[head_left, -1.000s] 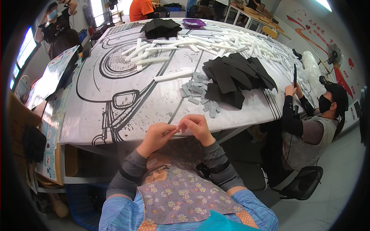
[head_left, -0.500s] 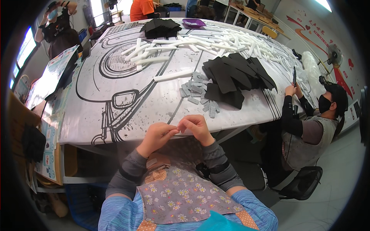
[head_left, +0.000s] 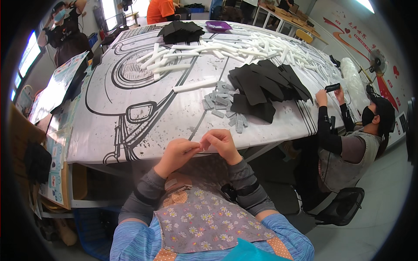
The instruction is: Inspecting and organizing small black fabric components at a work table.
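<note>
Grey small foam strips [head_left: 223, 104] lie beyond our hands on the printed white table [head_left: 130, 87]. Our left hand [head_left: 176, 154] and right hand [head_left: 223, 143] meet at its near edge, fingertips pinched together. We cannot tell what they hold.

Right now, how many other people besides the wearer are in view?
3: a seated person at the table's right edge, one in black far left, one in orange at the far end. More may be hidden.
</note>
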Tool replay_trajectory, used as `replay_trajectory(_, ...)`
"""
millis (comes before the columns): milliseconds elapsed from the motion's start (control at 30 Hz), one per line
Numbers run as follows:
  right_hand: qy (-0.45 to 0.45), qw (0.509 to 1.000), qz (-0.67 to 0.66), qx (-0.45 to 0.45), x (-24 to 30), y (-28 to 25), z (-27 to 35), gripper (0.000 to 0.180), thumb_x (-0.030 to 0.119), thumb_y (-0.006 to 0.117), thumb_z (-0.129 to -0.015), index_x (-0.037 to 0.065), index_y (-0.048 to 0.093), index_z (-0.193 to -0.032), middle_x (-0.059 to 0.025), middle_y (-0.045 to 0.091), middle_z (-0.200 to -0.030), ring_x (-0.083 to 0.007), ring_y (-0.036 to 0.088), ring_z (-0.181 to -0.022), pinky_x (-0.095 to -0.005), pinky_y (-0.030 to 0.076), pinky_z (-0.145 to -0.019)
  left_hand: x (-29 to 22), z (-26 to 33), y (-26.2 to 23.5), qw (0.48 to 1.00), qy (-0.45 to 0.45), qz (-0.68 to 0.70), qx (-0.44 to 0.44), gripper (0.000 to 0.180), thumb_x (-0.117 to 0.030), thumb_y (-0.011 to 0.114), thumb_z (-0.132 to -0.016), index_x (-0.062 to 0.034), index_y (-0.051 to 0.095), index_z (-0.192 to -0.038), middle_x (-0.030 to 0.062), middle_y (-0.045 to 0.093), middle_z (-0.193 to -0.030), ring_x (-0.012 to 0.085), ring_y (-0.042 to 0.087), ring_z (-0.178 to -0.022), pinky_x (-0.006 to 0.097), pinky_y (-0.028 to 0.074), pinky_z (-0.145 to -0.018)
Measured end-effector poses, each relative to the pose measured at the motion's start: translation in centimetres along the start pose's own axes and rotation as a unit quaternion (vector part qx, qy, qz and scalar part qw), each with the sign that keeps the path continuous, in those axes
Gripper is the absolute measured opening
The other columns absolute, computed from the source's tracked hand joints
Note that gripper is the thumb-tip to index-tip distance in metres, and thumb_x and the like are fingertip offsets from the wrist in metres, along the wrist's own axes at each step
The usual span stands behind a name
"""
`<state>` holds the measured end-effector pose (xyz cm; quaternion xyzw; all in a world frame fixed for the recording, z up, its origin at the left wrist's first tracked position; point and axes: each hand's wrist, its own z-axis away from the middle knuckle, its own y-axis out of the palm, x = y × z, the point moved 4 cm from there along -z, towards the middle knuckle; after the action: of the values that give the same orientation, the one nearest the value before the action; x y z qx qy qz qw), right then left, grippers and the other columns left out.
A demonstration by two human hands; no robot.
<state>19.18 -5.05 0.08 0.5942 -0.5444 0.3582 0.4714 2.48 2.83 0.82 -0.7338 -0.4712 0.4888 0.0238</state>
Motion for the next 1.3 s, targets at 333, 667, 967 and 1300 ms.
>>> replay_trajectory(333,0.000,1.000,0.007,-0.011,0.09,0.17,-0.04,0.025,0.013,0.056,-0.103,-0.005,0.071,-0.095,-0.0071,0.071,-0.083,-0.0120,0.065,-0.075,-0.0267,0.054,-0.071,-0.22,0.00,-0.03,1.000,-0.002,-0.026,0.013,0.011,-0.017,0.075,-0.088,-0.0104,0.078,-0.096,0.0089,0.067,-0.072,0.0269,0.063,-0.066,0.038,0.049,-0.062)
replay_trajectory(667,-0.001,1.000,0.002,-0.026,-0.18,-0.18,-0.08,0.025,0.013,0.056,-0.103,-0.004,0.072,-0.097,-0.0081,0.072,-0.084,-0.0121,0.066,-0.075,-0.0264,0.054,-0.070,-0.59,-0.17,-0.17,1.000,0.005,-0.014,0.012,0.009,-0.008,0.072,-0.089,-0.0067,0.076,-0.097,0.0084,0.069,-0.075,0.0239,0.064,-0.064,0.034,0.048,-0.060)
replay_trajectory(967,0.000,1.000,0.006,-0.029,-0.24,-0.12,-0.05,0.026,0.011,0.054,-0.103,-0.005,0.072,-0.094,-0.0104,0.073,-0.083,-0.0151,0.067,-0.074,-0.0285,0.053,-0.069,0.22,0.15,0.18,1.000,0.018,-0.024,0.007,0.010,-0.010,0.075,-0.088,-0.0073,0.077,-0.097,0.0088,0.072,-0.078,0.0248,0.066,-0.066,0.034,0.049,-0.062)
replay_trajectory(1300,0.000,1.000,-0.001,-0.021,0.09,0.15,-0.07,0.024,0.013,0.056,-0.104,-0.003,0.072,-0.097,-0.0064,0.072,-0.084,-0.0113,0.065,-0.075,-0.0258,0.052,-0.070,-0.40,0.04,-0.07,1.000,-0.010,-0.016,0.006,0.010,-0.008,0.075,-0.087,-0.0061,0.076,-0.096,0.0079,0.072,-0.077,0.0234,0.065,-0.064,0.033,0.049,-0.060)
